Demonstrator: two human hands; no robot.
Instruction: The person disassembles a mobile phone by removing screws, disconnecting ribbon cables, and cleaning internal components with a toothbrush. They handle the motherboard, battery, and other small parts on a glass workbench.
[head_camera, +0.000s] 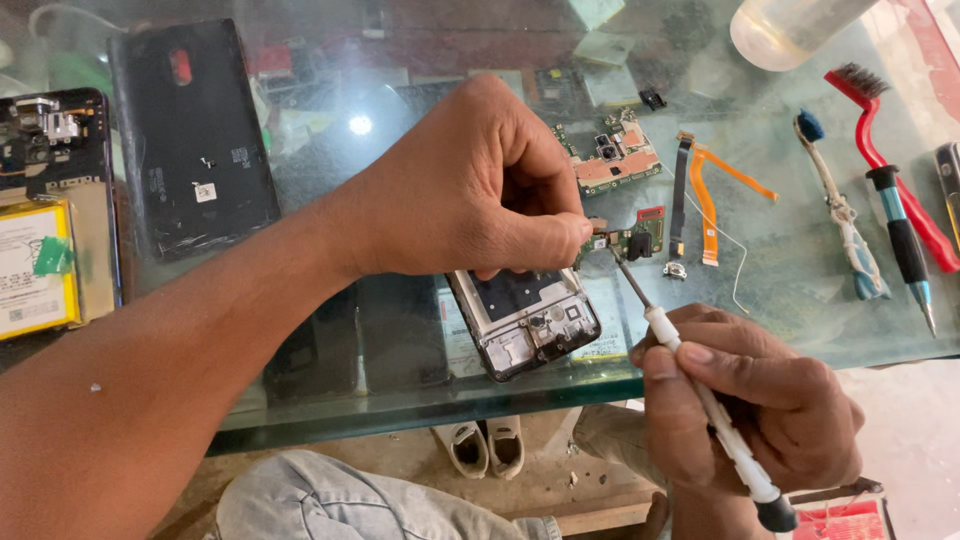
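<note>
The left hand (480, 185) pinches a small green circuit board (628, 240) above the opened phone frame (525, 320) on the glass counter (780, 270); the right hand (750, 400) grips a white screwdriver (700, 390), its tip touching the board.

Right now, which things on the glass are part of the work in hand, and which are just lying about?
In use: left hand, small circuit board, right hand, screwdriver, phone frame.
Lying about: black back cover, orange ribbon cable, red brush, toothbrush, battery.

Left hand (480, 190) hides the phone frame's (525, 320) top
</note>
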